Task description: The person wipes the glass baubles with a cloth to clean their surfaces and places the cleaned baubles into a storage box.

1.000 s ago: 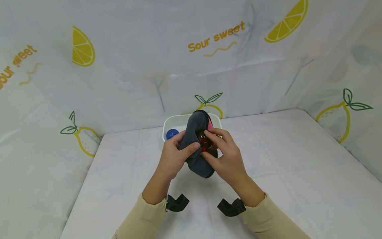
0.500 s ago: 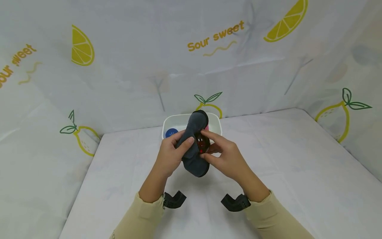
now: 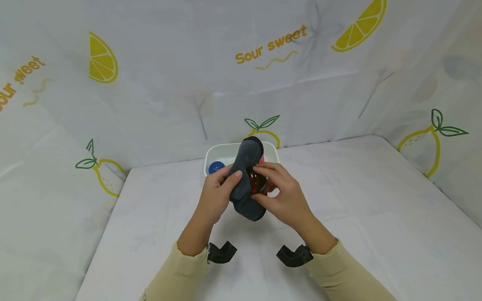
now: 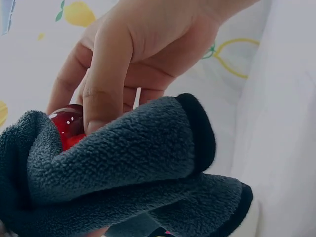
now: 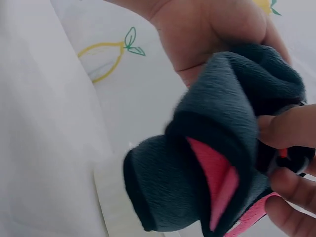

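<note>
Dark blue-grey fleece cloth (image 3: 247,154) with black edging hangs folded in my left hand (image 3: 214,195), thumb on its near side. Its pink reverse (image 5: 212,168) shows in the right wrist view. A shiny dark red ball (image 3: 257,180) sits against the cloth fold. My right hand (image 3: 286,193) pinches the ball between thumb and fingertips at its right side. In the left wrist view, the ball (image 4: 69,121) is partly covered by the cloth and my right thumb. Both hands are raised above the table.
Behind the hands stands a white tray (image 3: 229,147) at the table's back, partly hidden by the cloth. A blue ball (image 3: 216,167) lies in its left end. White printed sheeting (image 3: 169,117) rises behind the white-covered table (image 3: 346,200).
The cloth and left hand have shifted slightly left, and more of the red ball shows. The right fingers stay on it. The tray and blue ball have not moved.
</note>
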Available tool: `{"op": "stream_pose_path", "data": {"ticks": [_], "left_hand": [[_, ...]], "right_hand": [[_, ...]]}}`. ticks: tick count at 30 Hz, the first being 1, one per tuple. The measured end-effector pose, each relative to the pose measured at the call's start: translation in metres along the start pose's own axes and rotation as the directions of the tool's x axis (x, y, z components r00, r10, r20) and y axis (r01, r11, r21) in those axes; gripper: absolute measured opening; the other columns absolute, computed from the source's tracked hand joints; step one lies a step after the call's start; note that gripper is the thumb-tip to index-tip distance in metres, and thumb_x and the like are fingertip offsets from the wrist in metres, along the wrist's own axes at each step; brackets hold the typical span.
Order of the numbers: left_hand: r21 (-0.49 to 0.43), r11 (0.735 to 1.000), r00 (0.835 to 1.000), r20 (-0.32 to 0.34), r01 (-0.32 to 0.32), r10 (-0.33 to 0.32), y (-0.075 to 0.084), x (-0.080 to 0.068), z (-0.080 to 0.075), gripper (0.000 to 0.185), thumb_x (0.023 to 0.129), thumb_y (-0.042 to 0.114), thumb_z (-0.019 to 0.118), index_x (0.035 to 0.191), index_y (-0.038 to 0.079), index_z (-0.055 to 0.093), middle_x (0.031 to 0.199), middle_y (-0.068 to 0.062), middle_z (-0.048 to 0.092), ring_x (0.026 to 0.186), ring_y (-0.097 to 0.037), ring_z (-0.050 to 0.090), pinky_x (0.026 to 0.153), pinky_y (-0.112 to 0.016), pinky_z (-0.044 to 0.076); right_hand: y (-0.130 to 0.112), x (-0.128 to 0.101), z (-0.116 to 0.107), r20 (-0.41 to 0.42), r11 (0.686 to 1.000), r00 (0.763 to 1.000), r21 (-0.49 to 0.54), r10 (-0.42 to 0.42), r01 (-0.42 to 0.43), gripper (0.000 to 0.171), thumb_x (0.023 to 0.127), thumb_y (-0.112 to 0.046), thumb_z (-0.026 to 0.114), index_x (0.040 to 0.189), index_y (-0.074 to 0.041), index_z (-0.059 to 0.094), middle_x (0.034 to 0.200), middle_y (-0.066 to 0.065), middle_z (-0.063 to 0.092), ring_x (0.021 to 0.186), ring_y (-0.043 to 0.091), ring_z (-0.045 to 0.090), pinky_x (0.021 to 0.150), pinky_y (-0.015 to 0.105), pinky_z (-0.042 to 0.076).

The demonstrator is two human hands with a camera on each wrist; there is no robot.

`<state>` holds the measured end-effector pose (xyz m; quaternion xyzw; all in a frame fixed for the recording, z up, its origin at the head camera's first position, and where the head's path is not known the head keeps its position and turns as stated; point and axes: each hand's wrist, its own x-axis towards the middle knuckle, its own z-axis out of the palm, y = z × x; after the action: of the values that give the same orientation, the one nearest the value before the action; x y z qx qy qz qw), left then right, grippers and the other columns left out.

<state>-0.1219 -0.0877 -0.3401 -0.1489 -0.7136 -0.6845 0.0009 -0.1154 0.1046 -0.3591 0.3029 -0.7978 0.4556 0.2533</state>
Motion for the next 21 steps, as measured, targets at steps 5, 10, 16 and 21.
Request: {"op": "stream_pose_path", "data": {"ticks": [5, 10, 16, 21], "left_hand": [[-0.03, 0.999, 1.0, 0.006, -0.031, 0.031, -0.003, -0.002, 0.008, 0.041, 0.099, 0.022, 0.061, 0.136, 0.007, 0.057, 0.12, -0.016, 0.066, 0.105, -0.024, 0.066, 0.09, -0.039, 0.056], [-0.025, 0.998, 0.998, 0.022, -0.061, 0.061, -0.005, -0.002, 0.014, 0.045, 0.096, 0.022, 0.065, 0.139, 0.013, 0.055, 0.125, -0.01, 0.065, 0.109, -0.023, 0.065, 0.092, -0.037, 0.055], [0.025, 0.999, 0.999, -0.023, -0.034, 0.035, -0.004, -0.001, 0.01, 0.043, 0.092, 0.023, 0.071, 0.132, 0.011, 0.061, 0.116, -0.01, 0.068, 0.103, -0.022, 0.067, 0.087, -0.036, 0.058], [0.02, 1.0, 0.995, -0.095, -0.009, 0.011, 0.0, 0.0, 0.001, 0.04, 0.089, 0.021, 0.073, 0.126, 0.008, 0.066, 0.108, -0.014, 0.07, 0.095, -0.021, 0.069, 0.081, -0.036, 0.06]], "right_hand": [[0.0, 0.0, 0.004, -0.119, 0.999, 0.992, -0.017, -0.034, 0.032, 0.056, 0.07, 0.008, 0.082, 0.122, -0.003, 0.064, 0.122, 0.012, 0.058, 0.069, 0.014, 0.06, 0.065, 0.02, 0.054], [0.001, -0.002, 0.005, -0.172, 0.999, 0.984, 0.009, 0.041, -0.04, 0.061, 0.068, 0.012, 0.079, 0.123, -0.004, 0.059, 0.119, 0.011, 0.057, 0.061, 0.012, 0.057, 0.061, 0.024, 0.055], [-0.004, -0.002, 0.002, -0.06, 0.972, 0.976, 0.114, 0.211, -0.203, 0.068, 0.075, 0.006, 0.08, 0.135, -0.013, 0.054, 0.121, 0.007, 0.055, 0.064, 0.011, 0.059, 0.062, 0.022, 0.054], [-0.006, 0.003, -0.006, 0.13, 0.929, 0.973, 0.296, 0.192, -0.223, 0.066, 0.082, 0.007, 0.072, 0.143, -0.01, 0.051, 0.133, 0.009, 0.049, 0.077, 0.018, 0.065, 0.073, 0.026, 0.058]]}}
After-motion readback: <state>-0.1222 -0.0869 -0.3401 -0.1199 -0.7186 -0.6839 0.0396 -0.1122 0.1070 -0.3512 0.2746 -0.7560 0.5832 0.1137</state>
